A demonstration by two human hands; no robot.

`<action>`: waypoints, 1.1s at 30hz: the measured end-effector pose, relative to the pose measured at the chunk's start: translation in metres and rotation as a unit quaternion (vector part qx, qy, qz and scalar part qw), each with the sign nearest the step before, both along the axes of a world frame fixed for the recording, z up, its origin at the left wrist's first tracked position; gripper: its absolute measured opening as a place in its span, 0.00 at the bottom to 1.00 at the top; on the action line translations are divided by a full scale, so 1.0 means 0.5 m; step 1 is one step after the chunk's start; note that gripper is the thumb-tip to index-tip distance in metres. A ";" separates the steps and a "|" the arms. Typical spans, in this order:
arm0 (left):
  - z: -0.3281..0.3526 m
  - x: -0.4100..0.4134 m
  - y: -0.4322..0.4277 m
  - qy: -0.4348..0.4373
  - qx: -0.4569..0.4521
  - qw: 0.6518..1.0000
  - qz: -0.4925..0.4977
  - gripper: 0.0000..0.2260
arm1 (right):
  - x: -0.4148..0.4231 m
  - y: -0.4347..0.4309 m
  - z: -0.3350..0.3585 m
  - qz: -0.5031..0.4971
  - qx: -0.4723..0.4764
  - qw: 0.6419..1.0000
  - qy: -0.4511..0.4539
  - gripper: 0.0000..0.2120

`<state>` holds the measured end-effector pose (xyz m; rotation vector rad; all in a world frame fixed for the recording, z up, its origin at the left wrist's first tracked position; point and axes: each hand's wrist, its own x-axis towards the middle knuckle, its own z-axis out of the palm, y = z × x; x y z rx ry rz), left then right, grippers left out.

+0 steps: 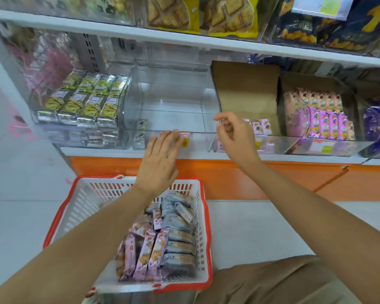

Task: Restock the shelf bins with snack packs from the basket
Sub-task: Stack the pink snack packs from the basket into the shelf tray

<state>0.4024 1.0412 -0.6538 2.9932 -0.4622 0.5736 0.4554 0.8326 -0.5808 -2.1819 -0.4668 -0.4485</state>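
Note:
A white basket with a red rim [72, 207] stands on the floor below the shelf, holding several pink snack packs [144, 253] and grey snack packs [178, 235]. Above it sits a clear shelf bin [171, 99], almost bare, with one or two small packs [141, 128] at its front left. My left hand [160, 159] reaches toward the bin's front edge with straight fingers, holding nothing. My right hand [233, 137] hovers at the bin's front right corner with loosely curled fingers and holds nothing.
To the left, a clear bin is packed with yellow-green packs [86, 99]. To the right lie a flattened cardboard sheet [248, 95] and bins of pink packs [320, 119]. An upper shelf [140, 34] overhangs. An orange base panel [239, 178] runs under the shelf.

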 end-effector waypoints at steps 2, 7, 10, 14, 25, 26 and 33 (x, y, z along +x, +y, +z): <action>-0.030 -0.052 0.060 0.003 -0.005 0.999 0.038 0.33 | -0.045 0.069 -0.046 0.036 0.007 0.999 0.016 0.08; -0.124 -0.185 0.205 0.130 0.047 0.978 0.155 0.32 | -0.140 0.205 -0.203 0.130 -0.053 0.980 0.138 0.11; -0.182 -0.268 0.281 0.228 0.038 0.944 0.235 0.31 | -0.198 0.270 -0.290 0.175 -0.135 0.952 0.212 0.14; -0.242 -0.346 0.344 0.314 0.008 0.898 0.307 0.32 | -0.255 0.318 -0.381 0.186 -0.226 0.921 0.257 0.15; -0.291 -0.387 0.379 0.327 -0.039 0.885 0.328 0.33 | -0.259 0.342 -0.521 0.119 -0.346 0.891 0.270 0.21; -0.292 -0.389 0.381 0.328 -0.039 0.886 0.325 0.33 | -0.252 0.343 -0.523 0.128 -0.350 0.886 0.275 0.20; -0.317 -0.394 0.388 0.280 -0.084 0.902 0.317 0.34 | -0.236 0.352 -0.530 0.165 -0.397 0.857 0.285 0.17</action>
